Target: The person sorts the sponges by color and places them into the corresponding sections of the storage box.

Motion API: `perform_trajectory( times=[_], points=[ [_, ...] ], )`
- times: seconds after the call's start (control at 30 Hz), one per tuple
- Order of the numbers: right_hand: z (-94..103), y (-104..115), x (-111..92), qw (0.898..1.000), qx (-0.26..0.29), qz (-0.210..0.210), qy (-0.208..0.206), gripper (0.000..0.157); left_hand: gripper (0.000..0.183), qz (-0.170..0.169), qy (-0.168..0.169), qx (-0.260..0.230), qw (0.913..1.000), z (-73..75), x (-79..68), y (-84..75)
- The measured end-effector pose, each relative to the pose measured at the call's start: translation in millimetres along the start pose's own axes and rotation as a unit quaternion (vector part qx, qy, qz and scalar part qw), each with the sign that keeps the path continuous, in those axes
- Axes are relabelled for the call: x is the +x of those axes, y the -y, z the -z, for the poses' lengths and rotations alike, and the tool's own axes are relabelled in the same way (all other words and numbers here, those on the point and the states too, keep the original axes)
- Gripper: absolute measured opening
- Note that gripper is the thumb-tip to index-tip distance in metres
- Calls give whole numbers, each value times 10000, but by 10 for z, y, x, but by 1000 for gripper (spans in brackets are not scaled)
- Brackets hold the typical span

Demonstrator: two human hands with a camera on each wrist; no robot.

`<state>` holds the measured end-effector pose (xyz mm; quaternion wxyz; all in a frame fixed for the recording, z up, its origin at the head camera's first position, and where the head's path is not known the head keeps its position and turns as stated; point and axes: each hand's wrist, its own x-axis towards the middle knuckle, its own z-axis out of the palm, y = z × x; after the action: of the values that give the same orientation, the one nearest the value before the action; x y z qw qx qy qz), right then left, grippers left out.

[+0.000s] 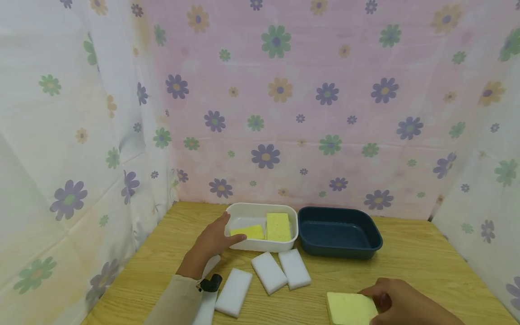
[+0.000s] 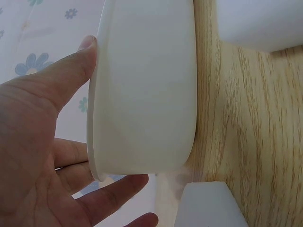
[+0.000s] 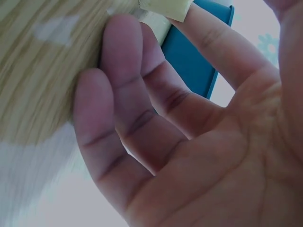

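A white plastic container (image 1: 260, 244) stands at the back of the table with two yellow sponges (image 1: 278, 227) inside. My left hand (image 1: 213, 239) holds its left end, thumb over the front rim and fingers around the end; the left wrist view shows this hand (image 2: 52, 123) against the container's wall (image 2: 147, 94). At the front right, my right hand (image 1: 400, 302) pinches another yellow sponge (image 1: 350, 308) by its right side. Only a corner of that sponge (image 3: 173, 8) shows above the curled fingers in the right wrist view.
To the right of the white container stands a dark blue container (image 1: 341, 248). Several white sponges lie in front, among them one by the left wrist (image 1: 234, 292), a middle one (image 1: 269, 272) and a right one (image 1: 294, 269). A flowered curtain (image 1: 300, 99) surrounds the wooden table.
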<state>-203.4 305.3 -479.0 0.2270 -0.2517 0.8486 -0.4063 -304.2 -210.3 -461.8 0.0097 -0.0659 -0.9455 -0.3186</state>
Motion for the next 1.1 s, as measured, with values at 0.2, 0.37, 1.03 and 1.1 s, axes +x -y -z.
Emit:
perform_trajectory(
  times=[0.2,0.37,1.03,1.1],
  points=[
    [-16,-16,110,9989,-85,-410,-192,60,112,44,26,4,10000,6,-4,-12],
    [0,-66,114,9978,510,-391,-164,74,114,84,25,53,9999,15,-2,2],
    [19,-132,50,9946,1020,-184,-88,48,113,54,15,88,9999,-2,19,8],
    [13,-116,48,9952,962,-172,-87,48,112,75,35,92,9999,-3,20,2]
  ],
)
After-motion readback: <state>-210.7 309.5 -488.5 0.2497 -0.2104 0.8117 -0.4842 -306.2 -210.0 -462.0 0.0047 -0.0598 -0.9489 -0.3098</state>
